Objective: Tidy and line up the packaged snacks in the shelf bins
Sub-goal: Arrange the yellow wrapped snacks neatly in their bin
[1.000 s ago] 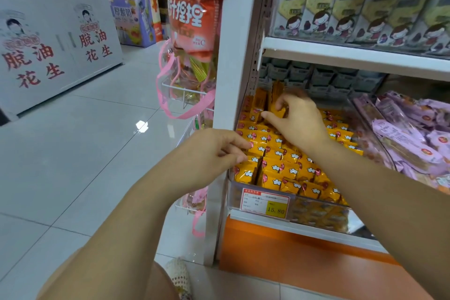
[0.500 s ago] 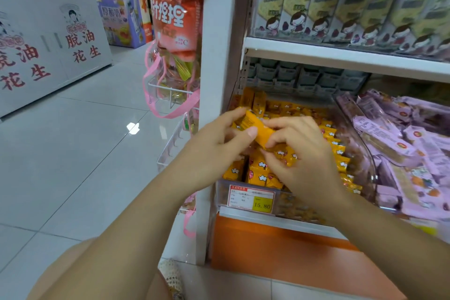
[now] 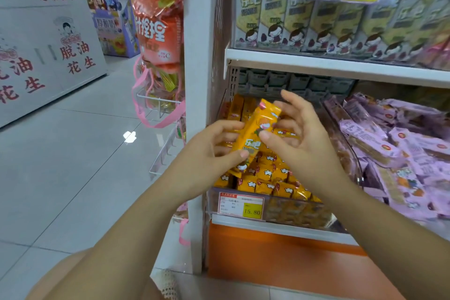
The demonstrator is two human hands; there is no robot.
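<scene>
I hold one long orange snack packet (image 3: 258,129) tilted upright in front of the shelf. My left hand (image 3: 209,153) grips its lower end between thumb and fingers. My right hand (image 3: 302,143) has its thumb on the packet's front and fingers spread behind it, the index finger pointing up. Below and behind them is a clear bin (image 3: 292,210) full of small orange packets (image 3: 265,182), standing in rows at the front. Taller orange packets (image 3: 237,107) stand at the bin's back left. My hands hide the bin's middle.
To the right, a bin holds loose purple packets (image 3: 389,148). The shelf above (image 3: 341,66) carries upright boxes behind a price label. A white post (image 3: 194,80) edges the shelf on the left, with hanging snack bags (image 3: 158,31) and a wire rack beside it. The tiled floor (image 3: 73,153) spreads left.
My right hand lifted an orange packet from the back of the bin. Both hands met on it, and it now stands more upright and higher, with my right fingers spread wider.
</scene>
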